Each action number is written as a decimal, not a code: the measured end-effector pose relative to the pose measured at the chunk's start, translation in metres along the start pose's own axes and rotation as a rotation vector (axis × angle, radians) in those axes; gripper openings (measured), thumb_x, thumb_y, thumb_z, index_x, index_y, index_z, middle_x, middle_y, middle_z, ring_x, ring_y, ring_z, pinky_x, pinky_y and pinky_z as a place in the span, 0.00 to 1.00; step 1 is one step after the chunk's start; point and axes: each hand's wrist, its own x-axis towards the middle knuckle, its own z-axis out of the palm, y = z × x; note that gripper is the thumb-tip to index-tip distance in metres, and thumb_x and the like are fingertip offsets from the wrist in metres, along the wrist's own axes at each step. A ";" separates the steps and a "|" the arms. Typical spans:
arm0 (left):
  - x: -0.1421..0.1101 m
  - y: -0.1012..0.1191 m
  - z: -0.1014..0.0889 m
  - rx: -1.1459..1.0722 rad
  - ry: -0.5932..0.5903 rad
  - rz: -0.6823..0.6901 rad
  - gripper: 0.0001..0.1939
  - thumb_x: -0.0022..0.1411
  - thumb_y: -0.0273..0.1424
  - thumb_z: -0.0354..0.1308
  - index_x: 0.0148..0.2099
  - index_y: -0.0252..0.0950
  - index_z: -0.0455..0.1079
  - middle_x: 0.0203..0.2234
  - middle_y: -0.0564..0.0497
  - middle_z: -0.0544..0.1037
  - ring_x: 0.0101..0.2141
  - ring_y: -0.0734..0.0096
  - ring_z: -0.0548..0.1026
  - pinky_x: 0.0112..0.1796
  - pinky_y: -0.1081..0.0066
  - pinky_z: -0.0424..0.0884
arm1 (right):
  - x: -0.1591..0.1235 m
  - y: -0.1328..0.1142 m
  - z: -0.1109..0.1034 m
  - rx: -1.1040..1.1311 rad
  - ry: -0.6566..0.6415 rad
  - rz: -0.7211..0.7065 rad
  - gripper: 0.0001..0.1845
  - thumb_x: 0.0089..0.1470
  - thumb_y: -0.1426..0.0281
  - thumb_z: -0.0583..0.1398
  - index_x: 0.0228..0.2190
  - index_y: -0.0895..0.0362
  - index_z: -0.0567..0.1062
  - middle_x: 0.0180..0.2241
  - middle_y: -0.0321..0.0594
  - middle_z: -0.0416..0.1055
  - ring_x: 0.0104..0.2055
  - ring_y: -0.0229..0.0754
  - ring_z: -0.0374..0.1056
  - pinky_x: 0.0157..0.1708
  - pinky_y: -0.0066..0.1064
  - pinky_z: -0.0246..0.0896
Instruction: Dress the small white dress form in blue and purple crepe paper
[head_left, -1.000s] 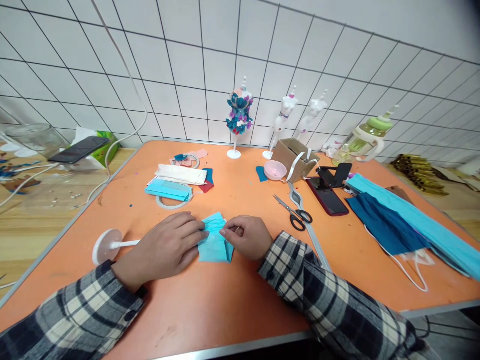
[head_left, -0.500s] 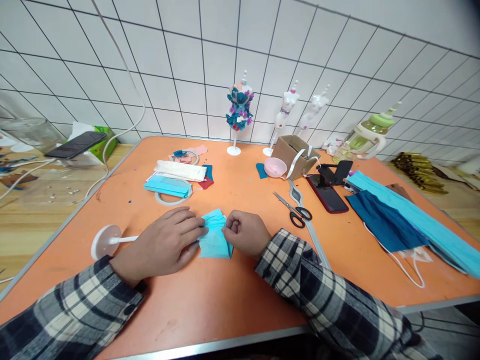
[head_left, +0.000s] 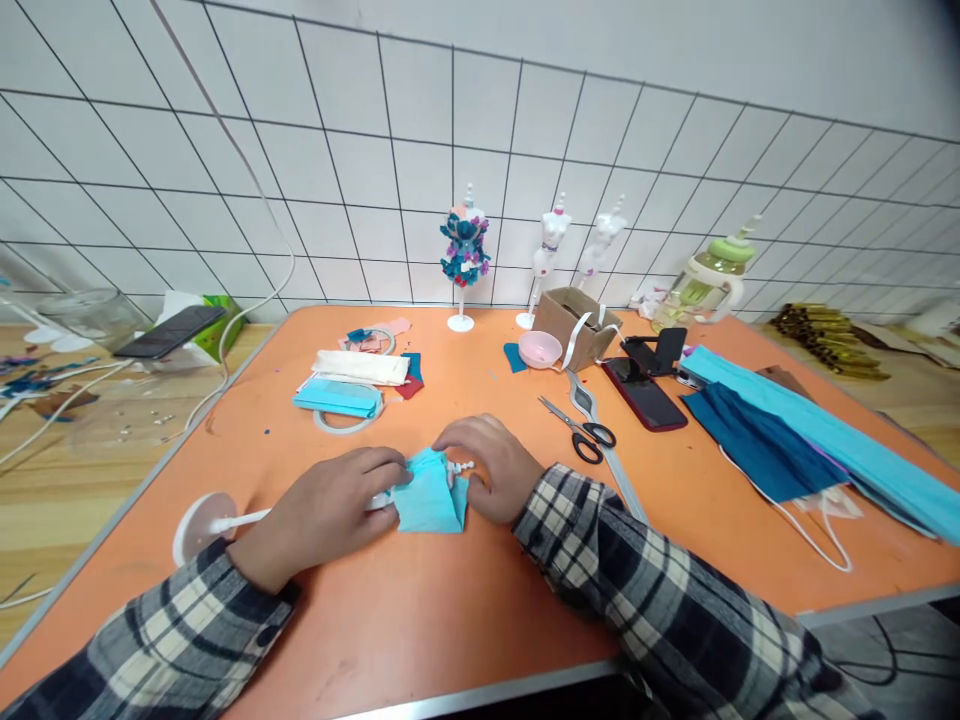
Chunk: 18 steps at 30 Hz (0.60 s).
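Note:
A small white dress-form mannequin lies on its side, its round base (head_left: pixel 196 530) at the left and its beaded neck (head_left: pixel 463 467) poking out at the right. Light blue mask fabric (head_left: pixel 431 502) is draped over its body, with a fold at the right. My left hand (head_left: pixel 330 510) is closed around the mannequin beside the fabric's left edge. Curved around the neck end, my right hand (head_left: pixel 491 465) has its fingertips on the fabric's upper edge and its thumb by the right edge. The body under the fabric is hidden.
Scissors (head_left: pixel 581 430) and a grey strap (head_left: pixel 619 470) lie to the right, near a phone (head_left: pixel 645 393). Folded fabrics (head_left: pixel 337 397) lie at the back left. A decorated mannequin (head_left: pixel 465 250), a pink bowl (head_left: pixel 540 349) and a cardboard box (head_left: pixel 559 325) stand behind.
My right hand has opened from a pinch at the fabric's right side to a wider grasp, baring the mannequin's neck. My left hand stays on the mannequin. The view has tilted up slightly.

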 end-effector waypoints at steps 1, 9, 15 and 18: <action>0.000 0.001 -0.001 -0.018 -0.019 -0.016 0.16 0.56 0.25 0.52 0.47 0.38 0.70 0.43 0.47 0.78 0.41 0.61 0.78 0.38 0.66 0.72 | -0.001 -0.001 0.001 -0.040 -0.046 -0.043 0.26 0.40 0.78 0.57 0.45 0.57 0.73 0.47 0.45 0.73 0.50 0.48 0.66 0.53 0.40 0.59; 0.001 0.000 -0.006 -0.337 -0.074 -0.120 0.13 0.60 0.29 0.54 0.47 0.39 0.70 0.41 0.50 0.79 0.40 0.65 0.77 0.41 0.69 0.70 | -0.001 0.002 0.014 -0.155 -0.130 -0.026 0.14 0.46 0.77 0.59 0.37 0.56 0.76 0.38 0.42 0.77 0.42 0.46 0.67 0.45 0.38 0.60; 0.006 0.003 -0.019 -0.980 -0.359 -0.313 0.09 0.64 0.37 0.56 0.39 0.37 0.70 0.28 0.55 0.72 0.28 0.73 0.70 0.29 0.76 0.66 | 0.002 -0.007 0.004 0.208 -0.166 0.166 0.06 0.51 0.70 0.61 0.33 0.57 0.76 0.31 0.38 0.75 0.33 0.40 0.68 0.38 0.32 0.61; 0.007 -0.002 -0.022 -1.224 -0.505 -0.403 0.15 0.63 0.43 0.57 0.40 0.36 0.69 0.27 0.56 0.69 0.26 0.75 0.67 0.27 0.76 0.64 | 0.001 -0.005 0.009 0.479 -0.260 0.436 0.08 0.53 0.67 0.61 0.34 0.58 0.76 0.25 0.32 0.70 0.26 0.35 0.63 0.29 0.27 0.59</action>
